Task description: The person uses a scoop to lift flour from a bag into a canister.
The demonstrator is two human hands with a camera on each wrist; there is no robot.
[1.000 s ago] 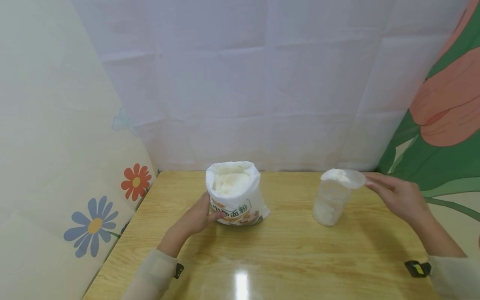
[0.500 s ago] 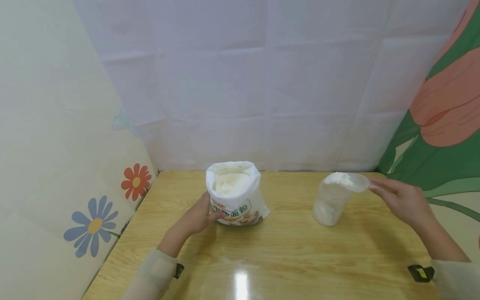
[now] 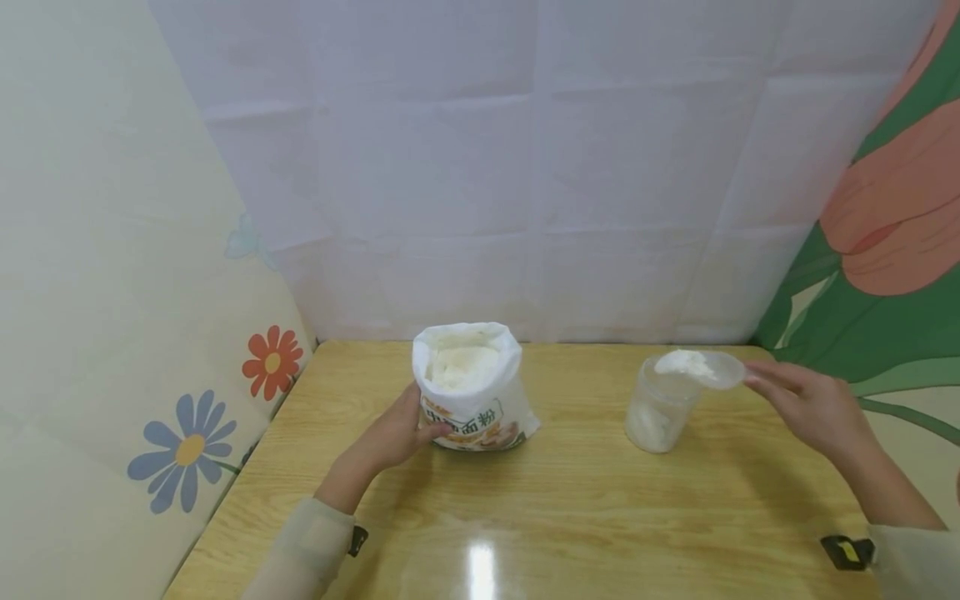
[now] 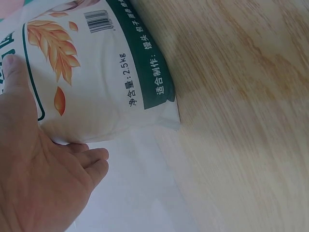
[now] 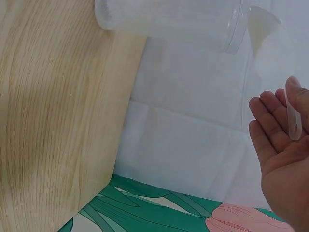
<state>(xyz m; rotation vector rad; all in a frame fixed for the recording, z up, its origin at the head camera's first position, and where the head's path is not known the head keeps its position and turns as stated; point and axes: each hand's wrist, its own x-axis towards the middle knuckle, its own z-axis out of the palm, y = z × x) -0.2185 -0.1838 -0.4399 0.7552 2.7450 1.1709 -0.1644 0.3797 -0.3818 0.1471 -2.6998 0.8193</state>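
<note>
A white flour bag (image 3: 506,404) with printed characters stands on the table, its top rolled open over pale flour (image 3: 461,367). My left hand (image 3: 393,433) grips the bag's left side; the left wrist view shows the thumb on its printed front (image 4: 91,87) and the fingers curling behind. On the right, my right hand (image 3: 813,408) pinches the short handle of a translucent plastic scoop (image 5: 271,48). White flour (image 3: 681,363) is heaped at the scoop's far end, over the mouth of a clear jar (image 3: 660,417). The upright jar has flour in its lower part.
The wooden table (image 3: 570,517) ends at the back against a creased white sheet (image 3: 525,208). Flower-patterned walls stand at the left (image 3: 187,317) and right (image 3: 892,200). Black wrist straps show at both sleeves.
My right hand has moved slightly right and down with the scoop, whose loaded end stays over the jar's mouth. The left hand and the bag keep their place.
</note>
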